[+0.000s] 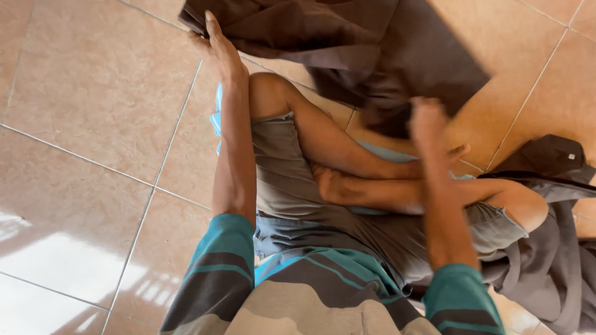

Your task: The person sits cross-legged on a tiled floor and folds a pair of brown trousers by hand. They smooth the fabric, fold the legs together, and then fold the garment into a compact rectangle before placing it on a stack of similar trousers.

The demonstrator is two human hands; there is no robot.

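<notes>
Sitting cross-legged on the tiled floor point(93, 111), dark brown garment point(347, 43) spread just past my knees so both arms reach it. My left hand point(217, 46) lies flat, fingers straight, pinning the garment's left edge, not gripping. My right hand point(428, 121) is blurred at the garment's near edge; looks curled onto the cloth, but can't tell if it's closed on it. Pile of dark clothes point(552, 248) waits beside my right knee.
</notes>
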